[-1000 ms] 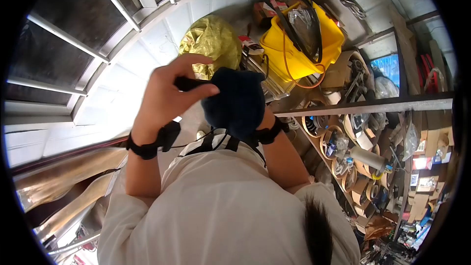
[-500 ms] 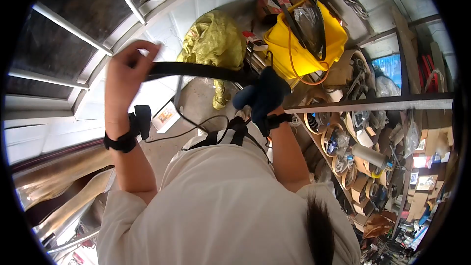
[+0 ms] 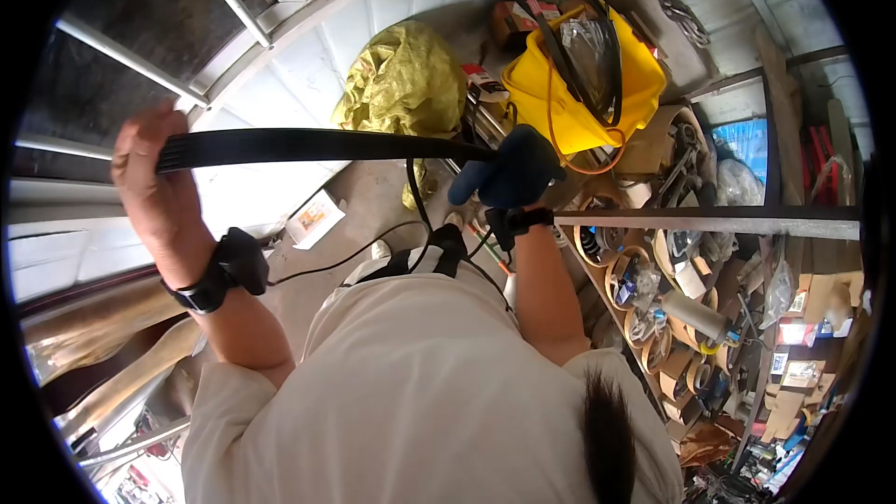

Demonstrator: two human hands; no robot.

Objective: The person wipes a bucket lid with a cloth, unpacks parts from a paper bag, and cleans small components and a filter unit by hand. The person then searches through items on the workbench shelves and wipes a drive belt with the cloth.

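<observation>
A black ribbed drive belt (image 3: 317,146) stretches nearly level in front of me. My left hand (image 3: 154,173), bare, is at its left end with the fingers curled round it. Dark blue fabric, a glove or a cloth, covers my right hand (image 3: 511,170), which is closed round the belt's right part; its fingers are hidden. A narrower black length (image 3: 417,191) hangs from below the belt toward my legs. Both wrists wear black straps, the left one with a box-shaped device (image 3: 243,261).
Ahead are a yellow-green sack (image 3: 401,79) and a yellow bin (image 3: 583,84) with black belts over it. A metal-edged shelf (image 3: 709,220) with cut-open containers and parts stands at right. A barred window (image 3: 131,61) is at left; a white box (image 3: 315,218) lies on the floor.
My left hand has moved left and slightly down, and its grip has shifted. A longer stretch of belt now shows between my hands. My right hand has stayed almost in place.
</observation>
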